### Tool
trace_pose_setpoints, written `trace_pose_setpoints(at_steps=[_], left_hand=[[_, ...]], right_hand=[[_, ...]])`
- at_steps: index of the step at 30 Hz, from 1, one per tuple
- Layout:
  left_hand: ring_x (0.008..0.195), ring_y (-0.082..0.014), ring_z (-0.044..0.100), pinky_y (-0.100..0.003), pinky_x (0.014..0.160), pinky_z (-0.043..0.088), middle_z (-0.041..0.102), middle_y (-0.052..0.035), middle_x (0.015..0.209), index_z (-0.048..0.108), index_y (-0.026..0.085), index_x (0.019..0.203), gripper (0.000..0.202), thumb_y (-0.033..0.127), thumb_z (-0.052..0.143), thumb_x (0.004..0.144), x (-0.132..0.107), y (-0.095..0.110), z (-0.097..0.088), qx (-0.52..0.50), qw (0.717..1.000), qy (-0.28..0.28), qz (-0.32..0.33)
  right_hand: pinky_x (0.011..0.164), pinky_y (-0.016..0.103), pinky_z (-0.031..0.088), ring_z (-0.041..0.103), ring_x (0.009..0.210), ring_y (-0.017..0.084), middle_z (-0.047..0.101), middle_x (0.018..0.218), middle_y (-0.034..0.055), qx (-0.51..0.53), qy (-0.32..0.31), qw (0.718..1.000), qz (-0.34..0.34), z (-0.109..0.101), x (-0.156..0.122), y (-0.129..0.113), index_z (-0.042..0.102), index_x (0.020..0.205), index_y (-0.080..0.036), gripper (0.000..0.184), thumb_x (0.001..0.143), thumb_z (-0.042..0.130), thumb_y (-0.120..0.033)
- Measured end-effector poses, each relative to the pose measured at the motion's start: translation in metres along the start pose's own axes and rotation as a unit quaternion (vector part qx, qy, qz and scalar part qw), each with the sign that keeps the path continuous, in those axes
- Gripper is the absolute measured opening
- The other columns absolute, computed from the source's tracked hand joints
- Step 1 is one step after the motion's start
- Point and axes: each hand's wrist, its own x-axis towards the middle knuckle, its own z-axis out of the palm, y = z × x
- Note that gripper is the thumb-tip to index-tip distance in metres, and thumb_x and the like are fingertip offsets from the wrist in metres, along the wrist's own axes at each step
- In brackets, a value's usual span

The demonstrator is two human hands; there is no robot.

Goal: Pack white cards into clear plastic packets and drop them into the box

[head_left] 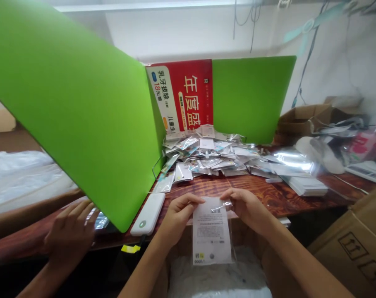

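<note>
Between my two hands hangs a clear plastic bag with a white printed card (pixel 211 236) inside, held in front of the table's near edge. My left hand (pixel 180 215) pinches its upper left corner between thumb and fingers. At the upper right corner, my right hand (pixel 245 209) is closed on the bag's clear top edge. Below the bag sits an open carton lined with white plastic (pixel 219 279). Beyond my hands, a heap of similar bagged cards (pixel 206 155) lies on the dark wooden table (pixel 206 188).
Green panels (pixel 113 116) and a red poster (pixel 188 91) stand around the heap. A white power bank (pixel 148 215) lies at the left, a stack of white cards (pixel 305 185) at the right. Another person's hand (pixel 71 227) rests behind the left panel. A cardboard box (pixel 355 236) stands right.
</note>
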Motion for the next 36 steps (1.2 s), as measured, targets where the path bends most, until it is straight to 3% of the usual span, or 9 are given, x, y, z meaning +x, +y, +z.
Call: trace_pose_setpoints(at_steps=[4,6,14,17,20,24,30,32,36], left_hand=[[0.062,-0.0125,0.051,-0.022,0.055,0.039,0.061,-0.0015,0.068,0.071,0.017,0.073,0.013,0.026,0.062,0.073,0.000,0.001,0.001,0.031,0.999,-0.012,0.016],[0.063,-0.0131,0.052,-0.022,0.056,0.040,0.061,-0.0016,0.068,0.071,0.017,0.073,0.013,0.028,0.063,0.074,0.001,0.002,0.001,0.037,0.999,-0.009,0.020],[0.062,-0.0121,0.054,-0.022,0.057,0.043,0.063,-0.0015,0.071,0.070,0.017,0.082,0.018,0.033,0.067,0.075,0.002,-0.002,-0.002,-0.024,0.999,-0.016,-0.027],[0.070,-0.0148,0.060,-0.025,0.063,0.048,0.067,-0.0035,0.083,0.067,0.019,0.102,0.031,0.033,0.068,0.075,0.001,0.001,-0.002,-0.099,0.993,-0.034,-0.055],[0.083,-0.0199,0.065,-0.030,0.070,0.052,0.068,-0.0074,0.102,0.043,0.026,0.135,0.062,0.034,0.067,0.078,-0.001,0.003,-0.002,-0.153,0.984,-0.061,-0.069],[0.099,-0.0265,0.064,-0.033,0.076,0.054,0.060,-0.0143,0.124,0.023,0.026,0.147,0.090,0.034,0.074,0.073,-0.003,0.003,0.001,-0.094,0.985,-0.113,-0.085],[0.121,-0.0282,0.053,-0.034,0.090,0.050,0.040,-0.0143,0.147,0.017,0.026,0.151,0.094,0.032,0.073,0.075,-0.007,0.006,0.001,0.005,0.991,-0.133,-0.026],[0.117,-0.0271,0.055,-0.032,0.086,0.051,0.041,-0.0138,0.146,0.014,0.026,0.151,0.095,0.029,0.071,0.075,-0.009,0.005,0.001,0.058,0.986,-0.154,-0.013],[0.085,-0.0228,0.066,-0.029,0.071,0.052,0.066,-0.0125,0.117,0.010,0.023,0.151,0.095,0.025,0.067,0.076,-0.014,0.001,0.003,0.168,0.959,-0.228,-0.010]], right_hand=[[0.066,0.026,0.040,0.053,0.068,0.013,0.060,0.070,-0.0007,-0.133,0.030,0.990,-0.026,0.002,-0.004,-0.003,0.066,0.074,-0.017,0.011,0.064,0.065,-0.023],[0.069,0.027,0.041,0.054,0.072,0.013,0.062,0.075,-0.0010,-0.169,0.028,0.985,-0.026,0.002,-0.006,-0.004,0.067,0.081,-0.018,0.019,0.063,0.062,-0.019],[0.073,0.030,0.043,0.056,0.076,0.016,0.065,0.077,0.0019,-0.167,0.035,0.984,-0.046,-0.001,-0.007,-0.006,0.073,0.087,-0.018,0.033,0.061,0.053,-0.016],[0.075,0.032,0.045,0.058,0.077,0.018,0.069,0.081,0.0056,-0.084,0.049,0.994,-0.044,0.000,-0.008,-0.009,0.074,0.081,-0.016,0.027,0.063,0.055,-0.021],[0.080,0.035,0.047,0.060,0.082,0.020,0.071,0.086,0.0081,-0.014,0.058,0.995,-0.075,0.001,-0.009,-0.013,0.074,0.080,-0.016,0.023,0.064,0.060,-0.025],[0.084,0.038,0.048,0.062,0.094,0.023,0.069,0.099,0.0087,-0.030,0.042,0.994,-0.094,0.001,-0.010,-0.015,0.069,0.093,-0.018,0.028,0.069,0.069,-0.033],[0.078,0.034,0.049,0.060,0.087,0.019,0.063,0.091,0.0030,-0.260,0.055,0.954,-0.140,-0.004,-0.011,-0.011,0.055,0.121,-0.024,0.050,0.075,0.069,-0.038],[0.080,0.035,0.047,0.060,0.090,0.021,0.063,0.096,0.0050,-0.332,0.067,0.930,-0.145,-0.003,-0.011,-0.010,0.056,0.121,-0.023,0.050,0.075,0.069,-0.037],[0.077,0.033,0.045,0.058,0.088,0.022,0.065,0.095,0.0062,-0.400,0.045,0.905,-0.139,0.003,-0.010,-0.008,0.064,0.100,-0.021,0.028,0.077,0.065,-0.037]])
